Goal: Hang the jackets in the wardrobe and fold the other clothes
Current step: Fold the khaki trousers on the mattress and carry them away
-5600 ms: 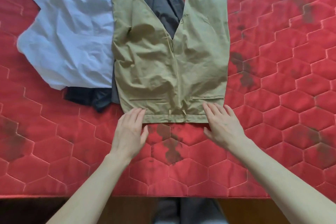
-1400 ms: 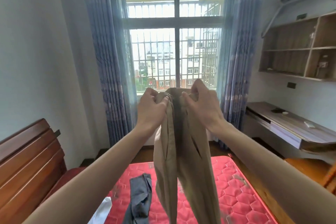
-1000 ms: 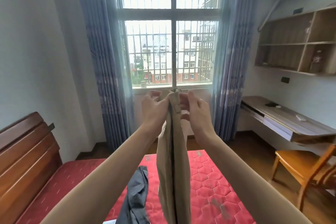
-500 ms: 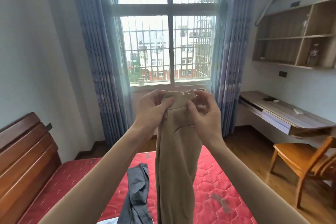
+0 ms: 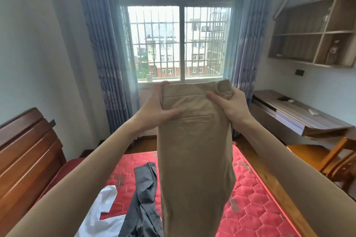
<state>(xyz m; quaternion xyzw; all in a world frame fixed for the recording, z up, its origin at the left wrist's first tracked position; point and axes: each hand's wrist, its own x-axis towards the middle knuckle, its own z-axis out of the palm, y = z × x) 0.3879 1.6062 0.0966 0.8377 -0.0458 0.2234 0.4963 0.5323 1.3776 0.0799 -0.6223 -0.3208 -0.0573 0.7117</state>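
Khaki trousers point(image 5: 194, 152) folded lengthwise, hanging, back pocket showing, waistband gripped w/ both hands

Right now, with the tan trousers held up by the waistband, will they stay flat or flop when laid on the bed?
Probably flop: the tan trousers hang limp below the left hand and right hand, legs draping straight down. They look light, since a grip at the waistband carries them. The cloth seems matte and creased, so it likely won't slide much on the quilted red mattress.

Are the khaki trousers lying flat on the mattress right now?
No, the khaki trousers hang in the air above the red mattress, held at the waistband by the left hand and right hand.
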